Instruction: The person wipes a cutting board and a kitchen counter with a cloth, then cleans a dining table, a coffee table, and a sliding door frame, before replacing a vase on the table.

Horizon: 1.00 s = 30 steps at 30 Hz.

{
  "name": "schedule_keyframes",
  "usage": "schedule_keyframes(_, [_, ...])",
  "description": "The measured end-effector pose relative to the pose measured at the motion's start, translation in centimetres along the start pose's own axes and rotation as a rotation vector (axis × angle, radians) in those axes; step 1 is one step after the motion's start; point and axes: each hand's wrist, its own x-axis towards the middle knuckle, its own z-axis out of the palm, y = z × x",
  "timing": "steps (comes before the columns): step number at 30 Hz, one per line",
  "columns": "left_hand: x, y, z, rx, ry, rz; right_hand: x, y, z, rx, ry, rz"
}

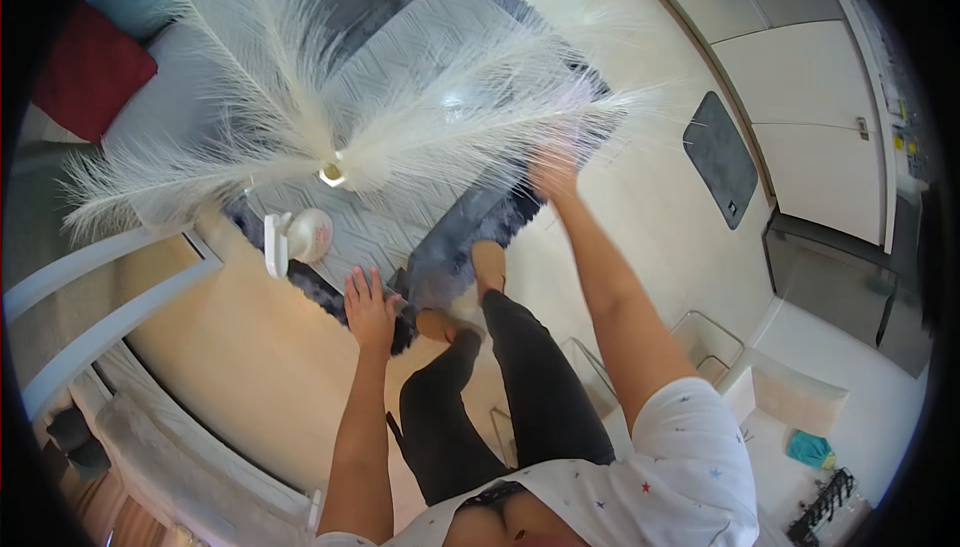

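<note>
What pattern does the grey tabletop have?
The tabletop has angular, geometric lines, seen best in the head view.

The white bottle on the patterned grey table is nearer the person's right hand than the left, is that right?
Not quite: the head view shows the white bottle on the patterned grey table nearer the left hand. The right hand is farther off, beside the white feathery plumes.

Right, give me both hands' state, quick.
Left hand: open, fingers spread, near the grey table.
Right hand: cannot be told; blurred near the white plumes.
</note>
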Motion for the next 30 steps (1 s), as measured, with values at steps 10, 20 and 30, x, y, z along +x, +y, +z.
schedule_keyframes(10, [-1.0,-2.7,2.1,0.041,0.239,0.127,-4.7,-9.1,0.4,0.097,0.086,-0.265])
schedule_keyframes(20, [0.3,-3.2,1.4,-0.038,0.462,0.086,4.3,4.3,2.2,0.137,0.605,-0.055])
schedule_keyframes(30, [2.9,-3.6,-4.0,-0.040,0.616,0.023,-9.3,-22.2,5.2,0.375,0.017,-0.920])
